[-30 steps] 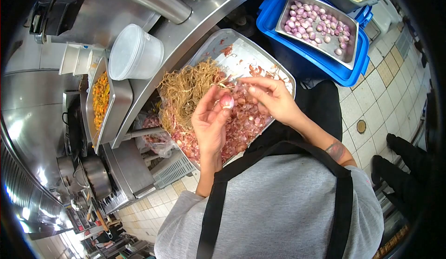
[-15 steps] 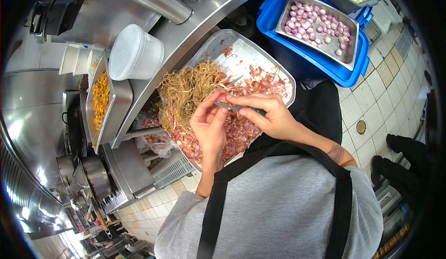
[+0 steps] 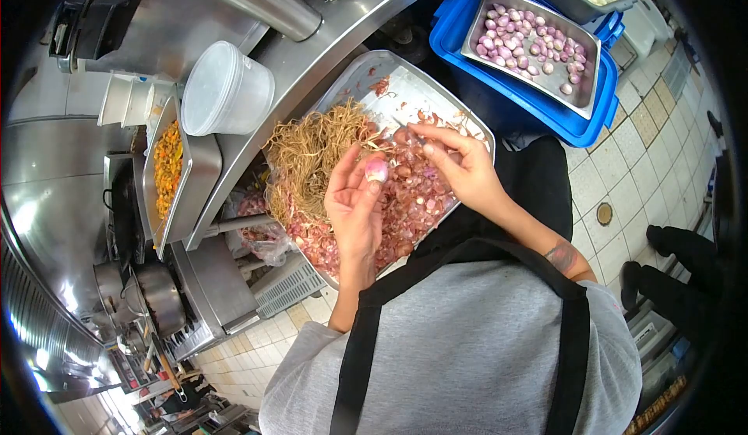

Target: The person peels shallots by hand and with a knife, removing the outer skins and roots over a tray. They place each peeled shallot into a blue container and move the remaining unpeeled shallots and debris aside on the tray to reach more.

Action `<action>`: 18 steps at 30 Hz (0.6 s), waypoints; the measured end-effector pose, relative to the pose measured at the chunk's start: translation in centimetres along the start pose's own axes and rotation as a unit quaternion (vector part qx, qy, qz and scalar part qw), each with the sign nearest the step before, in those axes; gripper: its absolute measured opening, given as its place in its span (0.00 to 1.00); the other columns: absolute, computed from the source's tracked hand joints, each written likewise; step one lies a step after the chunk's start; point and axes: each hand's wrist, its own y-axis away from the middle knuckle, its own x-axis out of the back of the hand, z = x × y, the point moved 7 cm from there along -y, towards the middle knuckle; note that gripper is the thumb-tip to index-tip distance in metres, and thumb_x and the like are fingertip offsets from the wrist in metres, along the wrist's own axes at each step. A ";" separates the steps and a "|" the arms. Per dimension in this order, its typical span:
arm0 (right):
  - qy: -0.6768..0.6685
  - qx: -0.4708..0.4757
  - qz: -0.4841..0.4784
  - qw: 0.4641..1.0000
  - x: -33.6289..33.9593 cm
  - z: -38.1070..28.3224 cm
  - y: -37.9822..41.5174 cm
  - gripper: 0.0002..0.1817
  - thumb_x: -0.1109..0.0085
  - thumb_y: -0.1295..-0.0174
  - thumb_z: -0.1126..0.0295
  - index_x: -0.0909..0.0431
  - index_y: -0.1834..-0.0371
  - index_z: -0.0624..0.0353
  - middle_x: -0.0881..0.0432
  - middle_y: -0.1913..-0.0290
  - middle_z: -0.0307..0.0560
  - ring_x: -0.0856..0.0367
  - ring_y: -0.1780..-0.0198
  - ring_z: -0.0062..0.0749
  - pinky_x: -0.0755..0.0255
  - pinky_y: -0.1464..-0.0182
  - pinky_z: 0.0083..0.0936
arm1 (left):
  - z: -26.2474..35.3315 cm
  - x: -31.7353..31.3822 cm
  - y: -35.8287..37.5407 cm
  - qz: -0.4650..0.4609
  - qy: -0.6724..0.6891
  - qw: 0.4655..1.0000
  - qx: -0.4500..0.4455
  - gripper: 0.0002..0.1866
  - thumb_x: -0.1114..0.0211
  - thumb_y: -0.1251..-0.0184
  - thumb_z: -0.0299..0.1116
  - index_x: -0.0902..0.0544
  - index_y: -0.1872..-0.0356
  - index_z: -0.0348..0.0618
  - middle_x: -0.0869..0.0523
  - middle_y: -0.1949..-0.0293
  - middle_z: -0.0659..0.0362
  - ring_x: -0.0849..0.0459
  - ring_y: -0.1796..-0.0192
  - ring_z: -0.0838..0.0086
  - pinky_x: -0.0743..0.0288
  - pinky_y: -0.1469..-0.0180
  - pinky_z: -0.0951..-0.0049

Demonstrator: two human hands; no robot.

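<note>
My left hand (image 3: 354, 209) pinches a peeled pink-white shallot (image 3: 376, 170) between thumb and fingertips. To its right, my right hand (image 3: 467, 171) is closed, with the fingers bent over the tray. The paring knife seen in it half a second ago is mostly hidden now, and I cannot make out its blade clearly. Beneath both hands lies a large pale tray (image 3: 425, 76) filled with reddish shallot skins (image 3: 409, 209). A heap of dry, stringy roots (image 3: 312, 146) covers its left side.
A steel pan (image 3: 596, 88) of peeled shallots (image 3: 510, 37) rests on a blue bin (image 3: 483, 92). Along the left runs a steel counter (image 3: 343, 26) with a lidded white tub (image 3: 226, 88) and a pan of diced orange food (image 3: 167, 162). Another person's legs (image 3: 678, 267) stand at right.
My right hand has moved away from my left, right and slightly upward, taking the knife off the shallot. The shallot in my left hand now shows its pale side.
</note>
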 end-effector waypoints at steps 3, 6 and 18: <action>0.086 -0.018 -0.109 0.990 -1.3 -2.1 0.9 0.20 0.47 0.40 0.77 0.27 0.42 0.59 0.18 0.55 0.43 0.21 0.60 0.20 0.29 0.56 0.17 | 0.3 0.4 0.0 0.001 -0.031 0.999 -0.032 0.22 0.37 0.43 0.18 0.28 0.46 0.32 0.21 0.49 0.47 0.20 0.51 0.71 0.24 0.49 0.75; 0.042 0.010 -0.146 0.988 -2.7 -3.3 1.2 0.21 0.46 0.41 0.78 0.28 0.42 0.60 0.18 0.52 0.44 0.23 0.62 0.18 0.28 0.58 0.18 | 0.4 0.4 0.1 0.004 -0.055 0.998 -0.042 0.19 0.36 0.44 0.18 0.26 0.49 0.31 0.20 0.50 0.47 0.20 0.51 0.71 0.24 0.48 0.75; 0.043 0.019 -0.160 0.986 -2.5 -2.5 1.2 0.17 0.47 0.39 0.76 0.24 0.46 0.59 0.21 0.72 0.39 0.29 0.77 0.17 0.35 0.74 0.15 | 0.3 0.6 0.4 -0.001 -0.050 0.998 -0.041 0.17 0.37 0.48 0.13 0.23 0.54 0.30 0.20 0.52 0.46 0.19 0.50 0.67 0.25 0.46 0.71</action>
